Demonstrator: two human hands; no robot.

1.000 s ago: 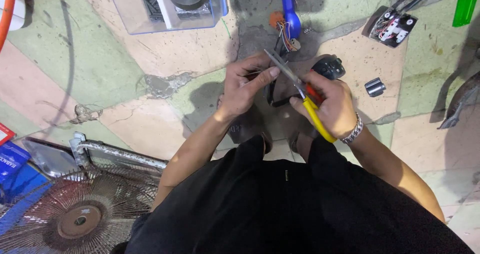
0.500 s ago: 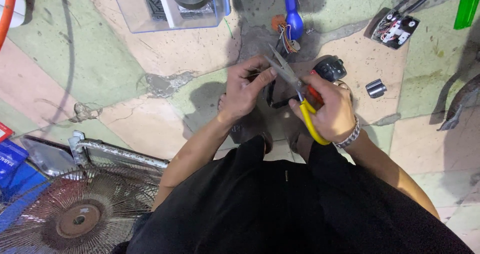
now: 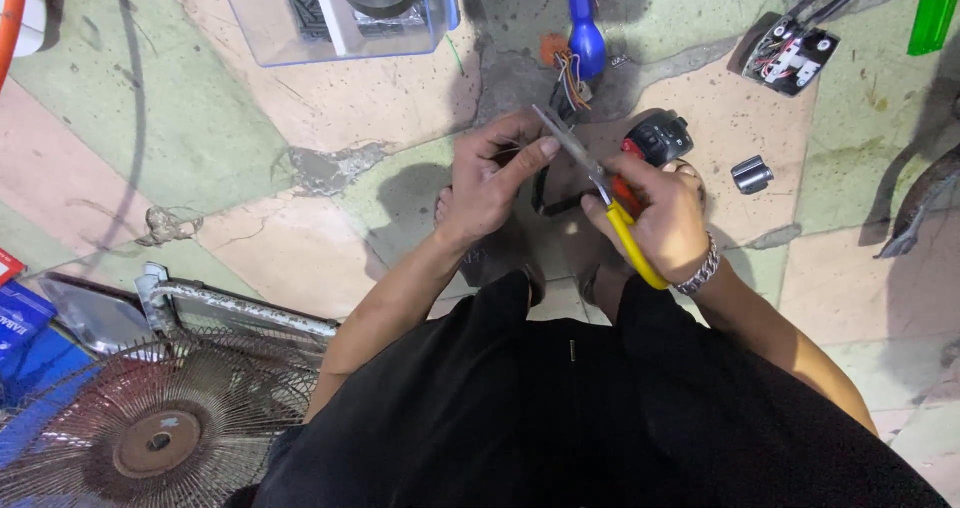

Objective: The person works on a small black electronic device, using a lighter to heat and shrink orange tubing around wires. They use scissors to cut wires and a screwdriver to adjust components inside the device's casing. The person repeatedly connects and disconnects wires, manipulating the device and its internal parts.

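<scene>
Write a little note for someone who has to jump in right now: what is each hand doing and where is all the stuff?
Left hand: pinching a black cable.
Right hand: gripping yellow-handled scissors, blades pointing up-left toward the left fingers.
Nearby on the floor: black switch unit just beyond the right hand, blue-handled tool with loose coloured wires, small metal sleeve, clear box holding black tape.
Done: cannot tell whether the cable has been cut.
Left: cannot tell.

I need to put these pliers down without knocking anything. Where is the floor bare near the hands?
Bare floor lies left of the left hand, between the clear plastic box and the rusty round fan guard. A smaller patch lies right of the right hand, below the small grey metal cylinder. Ahead it is crowded: blue-handled tool, black switch housing, wires.
</scene>
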